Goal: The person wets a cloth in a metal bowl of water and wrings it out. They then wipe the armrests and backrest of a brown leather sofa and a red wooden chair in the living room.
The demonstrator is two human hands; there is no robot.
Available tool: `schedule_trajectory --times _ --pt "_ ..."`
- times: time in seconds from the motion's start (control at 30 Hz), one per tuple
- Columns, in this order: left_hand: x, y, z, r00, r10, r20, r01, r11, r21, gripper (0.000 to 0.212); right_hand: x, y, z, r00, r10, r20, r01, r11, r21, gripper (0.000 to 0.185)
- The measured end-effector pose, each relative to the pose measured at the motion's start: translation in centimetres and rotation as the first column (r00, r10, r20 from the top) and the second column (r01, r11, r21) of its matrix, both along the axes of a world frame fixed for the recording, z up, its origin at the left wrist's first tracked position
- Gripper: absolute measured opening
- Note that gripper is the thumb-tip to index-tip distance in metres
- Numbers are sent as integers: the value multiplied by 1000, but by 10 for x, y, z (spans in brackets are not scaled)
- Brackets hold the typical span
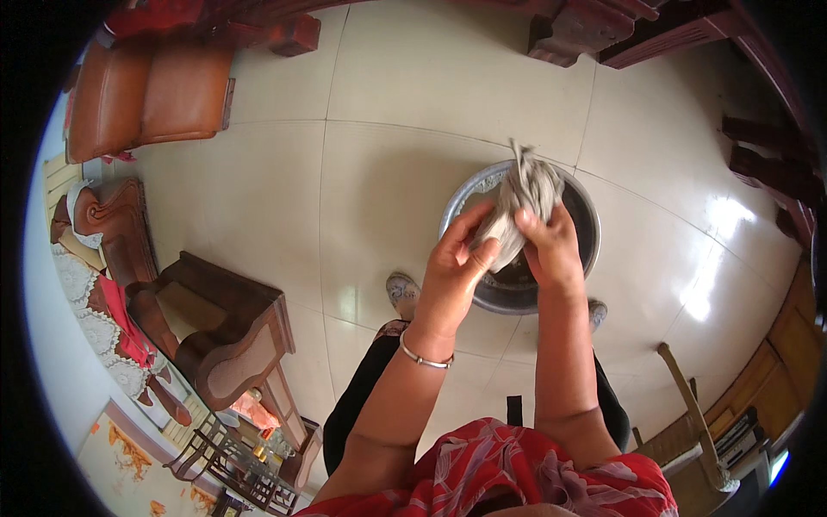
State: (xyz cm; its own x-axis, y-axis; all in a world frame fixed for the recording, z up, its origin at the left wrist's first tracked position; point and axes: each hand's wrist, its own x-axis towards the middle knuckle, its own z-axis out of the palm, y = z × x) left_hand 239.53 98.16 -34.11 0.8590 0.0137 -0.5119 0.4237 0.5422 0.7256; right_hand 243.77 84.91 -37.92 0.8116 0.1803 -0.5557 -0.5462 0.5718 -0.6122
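Note:
A bunched, damp-looking grey cloth [539, 184] is held up between both hands, over a round metal basin [593, 239] on the floor. My left hand [460, 249] grips the cloth's near left side, thumb on top. On its right side, my right hand [549, 242] holds it with the thumb pressed across the folds. One twisted end of the cloth sticks up past the basin's far rim. Dark water seems to lie in the basin, partly hidden by my hands and the cloth.
Pale floor tiles [387, 84] surround the basin, and my shoes [402, 287] flank it. Leftward stand a brown leather seat [184, 90] and a carved wooden table [239, 349]. Dark red wooden furniture [581, 29] lines the far side. A chair [688, 394] stands at lower right.

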Motion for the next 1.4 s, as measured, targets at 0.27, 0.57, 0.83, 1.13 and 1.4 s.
schedule_trajectory --times 0.27,0.57,0.83,1.13,1.4 --pt "-140 9 53 626 -758 -186 542 250 802 56 143 24 -10 966 -162 201 222 919 -327 36" --pt "-109 -3 20 556 -795 -244 496 82 865 54 257 124 -35 938 -119 326 315 687 -655 31" --pt "-95 2 20 529 -808 -260 539 83 838 49 242 161 -40 975 101 196 32 816 -578 29" --pt "-89 8 19 570 -788 -234 521 126 844 51 199 43 -45 950 164 266 82 689 -720 105" --pt "-92 3 18 560 -796 -231 519 120 846 42 225 94 -26 861 -202 467 325 925 -199 91"
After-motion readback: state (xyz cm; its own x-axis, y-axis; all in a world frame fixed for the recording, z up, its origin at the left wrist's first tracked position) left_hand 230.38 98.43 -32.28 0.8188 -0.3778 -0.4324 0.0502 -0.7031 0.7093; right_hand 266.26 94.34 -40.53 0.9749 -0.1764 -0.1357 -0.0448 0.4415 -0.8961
